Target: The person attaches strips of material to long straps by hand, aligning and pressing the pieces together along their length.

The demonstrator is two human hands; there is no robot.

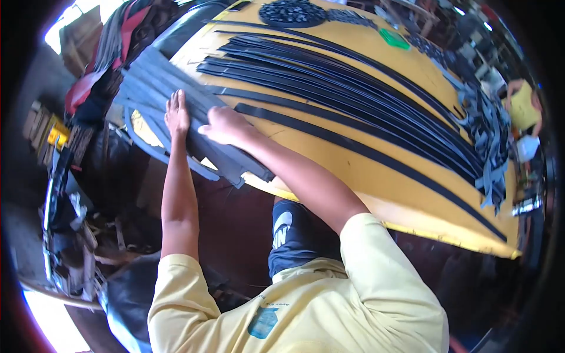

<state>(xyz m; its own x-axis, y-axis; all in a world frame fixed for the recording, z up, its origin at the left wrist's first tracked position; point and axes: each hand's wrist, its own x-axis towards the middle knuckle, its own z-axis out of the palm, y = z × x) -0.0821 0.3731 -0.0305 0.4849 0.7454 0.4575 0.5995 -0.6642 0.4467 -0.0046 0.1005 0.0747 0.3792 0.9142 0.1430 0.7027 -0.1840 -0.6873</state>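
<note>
Grey flat strips (153, 76) lie side by side and overlapping at the left end of the yellow table (376, 197), some hanging past its edge. My left hand (177, 115) lies flat on them with its fingers stretched out. Just to its right, my right hand (223, 125) is closed over the same strips; what its fingers hold, if anything, is hidden. A long dark strip (353, 146) starts near my right hand and runs toward the right corner. Beyond it lies a wide bundle of long black strips (329, 88).
A round pile of dark pieces (291, 13) and a green object (394, 39) sit at the far side. Tangled grey strips (488, 135) hang over the right end. Another person (523, 109) is at the far right. Clutter stands at the left.
</note>
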